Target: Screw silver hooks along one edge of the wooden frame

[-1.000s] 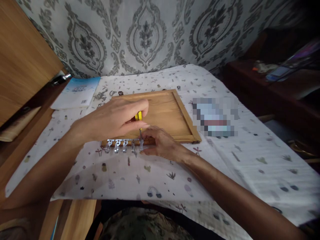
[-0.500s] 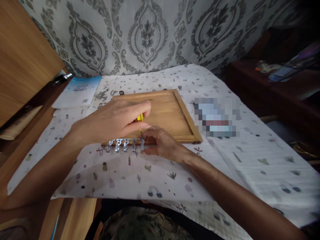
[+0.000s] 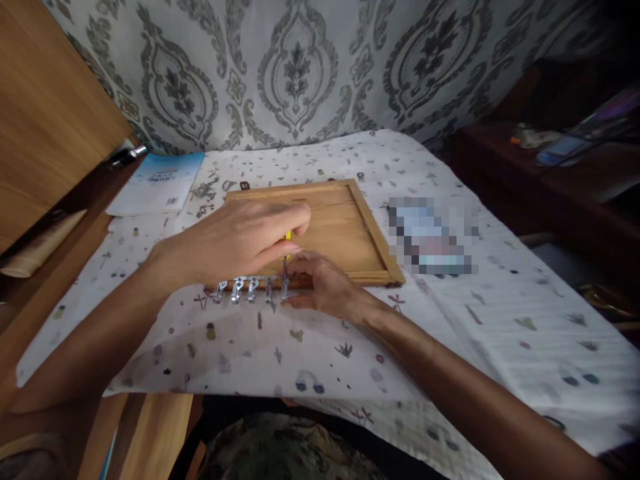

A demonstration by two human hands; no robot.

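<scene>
My left hand (image 3: 250, 233) is closed around the yellow handle of a screwdriver (image 3: 287, 248), held upright over the near edge of a wooden frame board (image 3: 335, 230). Most of the handle is hidden in the palm. Along that edge lies a silver metal hook rail (image 3: 253, 289) with several hooks pointing toward me. The screwdriver's shaft comes down at the rail's right end. There my right hand (image 3: 327, 287) grips the rail, its fingers beside the shaft and its thumb by the last hook. The screw itself, if any, is hidden.
A patterned white cloth (image 3: 280, 373) covers the table. At the back left lies a blue and white book (image 3: 160, 183); a pixelated phone-like object (image 3: 430, 237) lies right of the board. Small metal hangers (image 3: 245, 186) show at the board's far edge. A wooden cabinet (image 3: 55, 100) stands left.
My left hand has shifted slightly to the right with the screwdriver, and less of the yellow handle's side shows. My right hand and the hook rail stay in place.
</scene>
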